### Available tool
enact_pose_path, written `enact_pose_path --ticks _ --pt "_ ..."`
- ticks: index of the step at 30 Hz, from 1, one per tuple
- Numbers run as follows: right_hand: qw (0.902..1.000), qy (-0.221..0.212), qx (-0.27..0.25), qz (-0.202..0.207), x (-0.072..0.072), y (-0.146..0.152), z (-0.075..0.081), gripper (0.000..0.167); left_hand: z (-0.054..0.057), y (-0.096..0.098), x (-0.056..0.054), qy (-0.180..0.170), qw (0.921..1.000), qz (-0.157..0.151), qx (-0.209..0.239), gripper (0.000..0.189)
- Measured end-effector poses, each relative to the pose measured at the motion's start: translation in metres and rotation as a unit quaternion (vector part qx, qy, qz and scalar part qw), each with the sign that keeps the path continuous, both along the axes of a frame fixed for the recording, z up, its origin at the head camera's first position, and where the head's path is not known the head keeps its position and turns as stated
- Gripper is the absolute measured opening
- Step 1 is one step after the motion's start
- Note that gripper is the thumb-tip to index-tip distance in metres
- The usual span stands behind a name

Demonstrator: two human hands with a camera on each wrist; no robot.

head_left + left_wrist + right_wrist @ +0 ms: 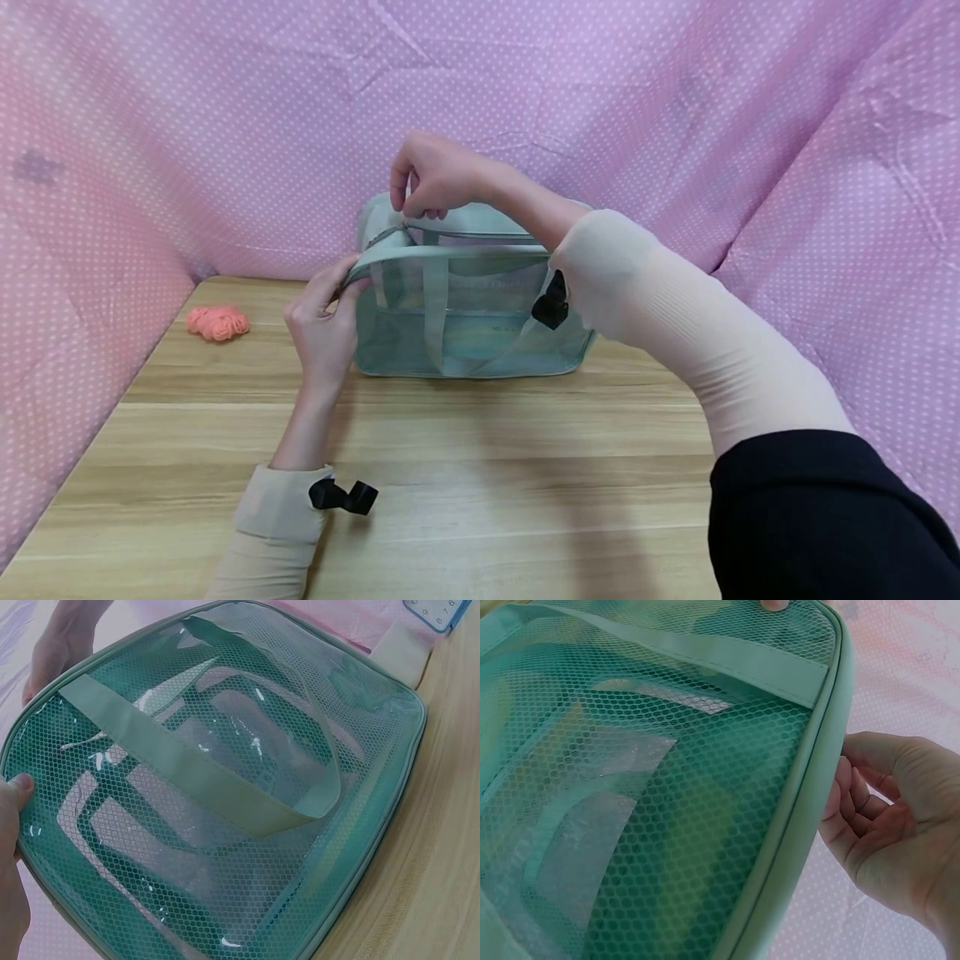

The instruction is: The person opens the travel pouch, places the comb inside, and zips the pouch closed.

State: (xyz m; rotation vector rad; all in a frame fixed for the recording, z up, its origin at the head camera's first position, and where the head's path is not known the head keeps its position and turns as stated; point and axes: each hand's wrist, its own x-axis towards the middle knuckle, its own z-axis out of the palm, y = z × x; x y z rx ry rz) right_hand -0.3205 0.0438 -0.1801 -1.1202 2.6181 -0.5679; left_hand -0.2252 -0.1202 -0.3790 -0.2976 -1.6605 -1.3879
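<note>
A coral-pink ruffled bundle (217, 322) lies left of my left hand (324, 325), which clamps the top corner of the boxy pale-green mesh-and-clear-plastic bag (487, 329) to its right. My right hand (442, 173), above, seems to pinch the grey zip (386, 235): zipping, I judge; the next pull needs that corner steady.

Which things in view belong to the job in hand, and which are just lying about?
In the job:
mesh-sided green bag, its upper edge gripped by the left hand
zipper, with the right hand at it

Apparently just lying about:
coral yarn-like bundle, untouched
blue-rimmed clock, partly in view
white object nearby, unidentifiable
</note>
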Motion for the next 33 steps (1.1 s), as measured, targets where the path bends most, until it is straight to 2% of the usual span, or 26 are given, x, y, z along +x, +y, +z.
enact_pose_path --ticks 8,15,24,33 --pt "0.9999 0.002 -0.008 -0.014 0.001 0.003 -0.001 0.012 0.0 0.002 0.0 0.005 0.9999 -0.008 0.004 0.024" --pt "0.9989 0.019 -0.02 -0.037 0.004 -0.004 0.003 0.016 0.0 0.003 -0.002 0.026 0.9988 -0.037 0.019 0.024" --pt "0.9985 0.022 -0.017 -0.047 0.004 -0.007 0.004 0.019 -0.002 0.001 -0.001 0.009 0.9955 -0.09 0.029 0.028" --pt "0.9989 0.017 -0.016 -0.041 0.006 0.001 0.002 0.016 -0.002 -0.001 -0.001 -0.009 0.996 -0.087 0.02 0.026"
